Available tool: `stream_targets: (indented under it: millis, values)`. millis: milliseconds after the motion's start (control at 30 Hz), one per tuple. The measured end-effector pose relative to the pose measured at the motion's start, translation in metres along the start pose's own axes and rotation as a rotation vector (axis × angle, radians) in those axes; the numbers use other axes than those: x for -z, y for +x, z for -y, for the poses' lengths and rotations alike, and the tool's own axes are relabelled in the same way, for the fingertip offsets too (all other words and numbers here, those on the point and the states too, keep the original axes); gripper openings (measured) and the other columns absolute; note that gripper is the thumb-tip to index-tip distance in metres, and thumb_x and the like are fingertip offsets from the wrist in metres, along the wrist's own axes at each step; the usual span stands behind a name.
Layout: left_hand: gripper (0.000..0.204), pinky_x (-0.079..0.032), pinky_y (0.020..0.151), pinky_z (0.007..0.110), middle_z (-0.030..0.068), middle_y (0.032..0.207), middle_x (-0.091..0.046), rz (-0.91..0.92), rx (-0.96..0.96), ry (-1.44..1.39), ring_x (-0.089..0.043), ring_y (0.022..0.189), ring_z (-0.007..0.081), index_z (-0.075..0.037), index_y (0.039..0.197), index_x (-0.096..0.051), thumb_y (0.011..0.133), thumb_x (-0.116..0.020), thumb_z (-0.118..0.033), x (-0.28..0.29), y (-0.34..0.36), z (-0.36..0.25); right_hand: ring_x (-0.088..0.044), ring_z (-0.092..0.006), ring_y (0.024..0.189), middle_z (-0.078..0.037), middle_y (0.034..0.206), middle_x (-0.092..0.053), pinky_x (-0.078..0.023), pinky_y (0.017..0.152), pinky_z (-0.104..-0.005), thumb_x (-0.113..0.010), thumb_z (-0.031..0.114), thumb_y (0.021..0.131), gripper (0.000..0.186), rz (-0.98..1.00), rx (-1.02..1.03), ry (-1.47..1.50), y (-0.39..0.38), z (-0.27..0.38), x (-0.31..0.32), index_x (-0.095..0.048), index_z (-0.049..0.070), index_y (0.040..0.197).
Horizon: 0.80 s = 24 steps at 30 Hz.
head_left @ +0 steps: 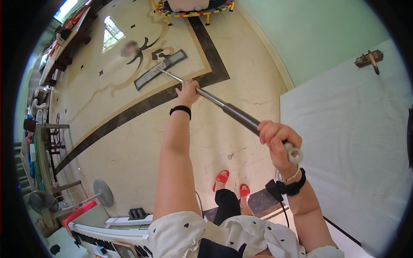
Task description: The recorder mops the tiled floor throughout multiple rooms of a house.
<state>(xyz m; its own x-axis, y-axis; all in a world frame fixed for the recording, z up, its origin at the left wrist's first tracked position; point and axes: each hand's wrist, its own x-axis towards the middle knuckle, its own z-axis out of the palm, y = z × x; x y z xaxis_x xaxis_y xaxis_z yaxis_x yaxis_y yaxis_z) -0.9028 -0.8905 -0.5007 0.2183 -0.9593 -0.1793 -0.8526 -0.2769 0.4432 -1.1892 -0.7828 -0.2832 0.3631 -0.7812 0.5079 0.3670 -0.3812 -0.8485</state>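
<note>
A flat mop slants across the view, its long grey head (175, 59) resting on the patterned marble floor (129, 124). My left hand (188, 92) is closed around the thin metal part of the mop's pole, not far from the head. Higher up the pole, my right hand (279, 142) grips the dark handle (241, 117) close to its end. A pale hanging ring (294, 155) sticks out past that hand. Black bands circle both wrists.
To the right stands a white door (340, 142) with a brass handle (370, 60). A round trampoline with yellow legs (208, 19) is at the far end. A keyboard (103, 241), a grey fan (41, 201) and a long table line the left side. My feet wear red slippers (221, 180).
</note>
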Motion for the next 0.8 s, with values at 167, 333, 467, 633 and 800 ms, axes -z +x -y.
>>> stream_targets:
  millis: [167,333,467,633,800]
  values:
    - [0.019,-0.021,0.094,0.071,0.0065,0.103,-0.052,0.015,-0.161,0.066,-0.04,0.117,0.0311,-0.016,0.085,-0.057,0.069,-0.067,-0.017,0.004,-0.055,-0.006,-0.048,-0.0183,0.058,-0.008,0.062,-0.049,-0.043,0.072,-0.0401,-0.048,-0.002,0.079,0.015,-0.008,-0.04,-0.023,-0.015,0.069,-0.003,-0.042,0.003,0.066]
    - [0.017,-0.024,0.093,0.067,0.008,0.094,-0.054,0.068,-0.32,0.005,-0.049,0.104,0.029,-0.016,0.083,-0.057,0.071,-0.066,-0.024,-0.01,-0.135,-0.07,-0.048,-0.0181,0.056,-0.007,0.06,-0.049,-0.042,0.069,-0.0392,-0.051,0.003,0.08,0.019,-0.129,-0.116,-0.013,-0.056,0.16,0.026,-0.042,0.005,0.063]
    - [0.018,-0.024,0.093,0.067,0.0087,0.095,-0.054,0.12,-0.358,-0.02,-0.048,0.105,0.0306,-0.015,0.082,-0.057,0.071,-0.067,-0.026,-0.021,-0.224,-0.129,-0.046,-0.0168,0.051,-0.005,0.057,-0.048,-0.041,0.064,-0.0368,-0.055,0.01,0.078,0.023,-0.219,-0.183,-0.051,-0.104,0.236,0.048,-0.041,0.007,0.06]
    - [0.025,-0.022,0.093,0.067,0.0079,0.09,-0.052,0.069,-0.356,-0.176,-0.048,0.103,0.0323,-0.013,0.082,-0.053,0.068,-0.069,-0.026,-0.042,-0.339,-0.209,-0.042,-0.0144,0.045,-0.003,0.053,-0.046,-0.039,0.059,-0.0336,-0.057,0.014,0.075,0.024,-0.193,-0.205,-0.117,-0.162,0.34,0.091,-0.041,0.009,0.059]
    - [0.029,-0.022,0.093,0.071,0.0103,0.092,-0.051,0.067,-0.43,-0.309,-0.047,0.102,0.0335,-0.011,0.089,-0.051,0.07,-0.068,-0.024,-0.051,-0.449,-0.294,-0.038,-0.01,0.043,0.001,0.052,-0.042,-0.034,0.055,-0.0295,-0.058,0.013,0.074,0.023,-0.016,-0.187,-0.131,-0.203,0.453,0.135,-0.039,0.012,0.06]
